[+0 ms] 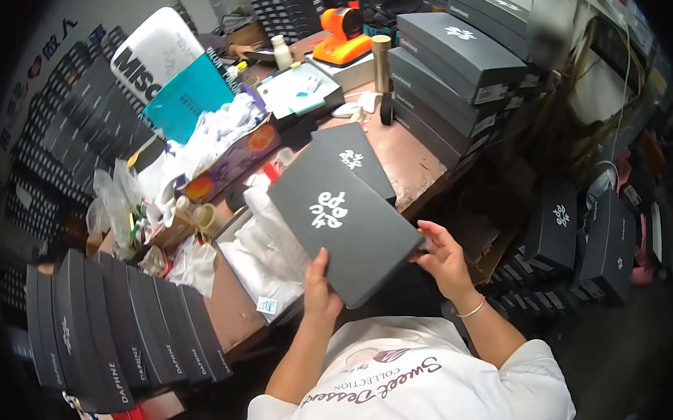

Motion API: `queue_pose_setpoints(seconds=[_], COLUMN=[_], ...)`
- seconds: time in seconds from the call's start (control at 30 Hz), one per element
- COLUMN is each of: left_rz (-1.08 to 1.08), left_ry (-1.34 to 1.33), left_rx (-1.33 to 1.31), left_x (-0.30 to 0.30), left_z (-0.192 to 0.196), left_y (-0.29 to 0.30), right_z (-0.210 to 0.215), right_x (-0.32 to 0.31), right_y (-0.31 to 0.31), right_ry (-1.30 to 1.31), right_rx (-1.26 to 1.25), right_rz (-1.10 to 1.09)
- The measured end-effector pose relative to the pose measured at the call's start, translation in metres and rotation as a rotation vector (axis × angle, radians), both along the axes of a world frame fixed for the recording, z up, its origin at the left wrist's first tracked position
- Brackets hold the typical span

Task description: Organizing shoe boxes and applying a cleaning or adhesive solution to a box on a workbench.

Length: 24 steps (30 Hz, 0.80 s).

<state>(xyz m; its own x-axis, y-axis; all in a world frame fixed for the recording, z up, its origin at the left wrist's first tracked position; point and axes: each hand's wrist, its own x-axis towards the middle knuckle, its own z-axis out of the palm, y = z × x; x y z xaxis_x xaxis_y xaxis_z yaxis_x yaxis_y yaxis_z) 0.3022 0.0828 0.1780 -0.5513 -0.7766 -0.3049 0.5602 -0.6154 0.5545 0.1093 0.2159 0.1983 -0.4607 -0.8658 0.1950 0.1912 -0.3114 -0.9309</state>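
Observation:
Between my two hands a dark grey shoebox lid [365, 246] with a white emblem is held tilted above the work table. My left hand [321, 291] grips its near left edge, the thumb on top. At the right corner, my right hand [442, 255] holds the edge with curled fingers. Partly under the lid's left side lies an open shoebox [291, 312] with white tissue paper [262, 240] in it and a small label at its near end. Behind the lid, another dark grey box or lid [358, 156] rests on the table.
Stacked shoeboxes [455, 53] stand at the far right of the table [419, 165]; a row of shoeboxes [117, 328] stands at the left. A patterned carton [229, 159] of crumpled paper and an orange device [342, 37] lie beyond. Another person's hand [240, 50] shows at the back.

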Motion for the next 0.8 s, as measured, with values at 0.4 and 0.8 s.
queue_pose_setpoints(seconds=[0.4,0.8], left_rz=[0.210,0.509], left_ry=[0.089,0.080], left_rx=[0.163,-0.256], left_x=[0.037,0.195], left_z=[0.003,0.062], left_y=[-0.031,-0.046], right_z=[0.035,-0.008], right_x=[0.014,-0.033], right_y=[-0.082,-0.087], right_ry=[0.595,-0.164], right_rx=[-0.086,0.144], right_rz=[-0.143,0.348])
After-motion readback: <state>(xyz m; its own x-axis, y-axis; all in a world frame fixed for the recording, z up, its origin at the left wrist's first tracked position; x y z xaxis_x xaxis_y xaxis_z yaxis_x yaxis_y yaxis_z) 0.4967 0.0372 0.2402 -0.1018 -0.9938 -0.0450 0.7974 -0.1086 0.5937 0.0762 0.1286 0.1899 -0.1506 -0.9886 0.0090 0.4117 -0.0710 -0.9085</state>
